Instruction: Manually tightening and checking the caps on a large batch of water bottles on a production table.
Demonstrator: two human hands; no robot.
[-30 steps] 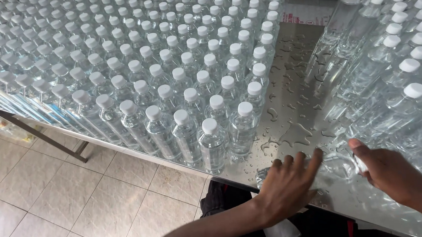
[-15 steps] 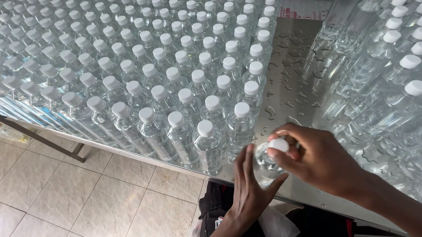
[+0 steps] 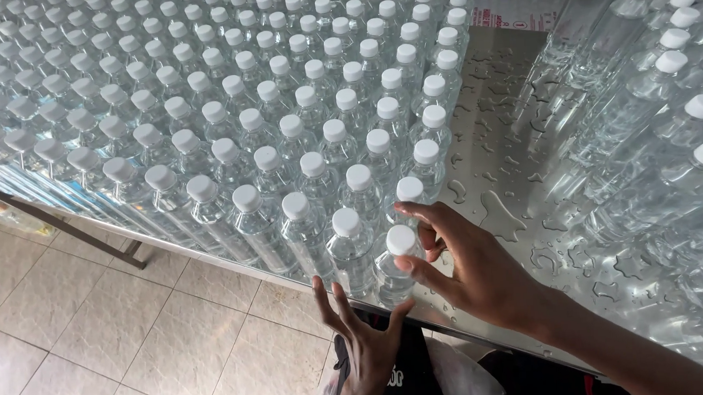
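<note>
**Hands at the near corner of a field of bottles**

The right hand [image 3: 474, 271] sits at the lower centre of the frame with its fingers spread around a clear bottle with a white cap [image 3: 398, 256], fingertips touching the bottle's right side and shoulder without closing round it. That bottle stands upright at the near edge of the wet metal table [image 3: 531, 211], at the corner of the large block of bottles [image 3: 239, 90], just beside its neighbours to the left and behind. The left hand [image 3: 364, 343] lies below the table edge, palm open and fingers apart, its fingertips reaching up to the foot of the same bottle and the one next to it; it grips nothing.

The block fills the upper left and middle of the frame, in diagonal rows; the bottles number well over a hundred, too many and too crowded to count exactly. A second group of the same bottles [image 3: 670, 80] stands along the right side, at least a dozen caps showing. All are unlabelled, clear, with plain white screw caps.

At the top, beyond the table, lies a flat white sheet with red print [image 3: 519, 12]. Beige floor tiles [image 3: 91, 335] fill the lower left.
</note>
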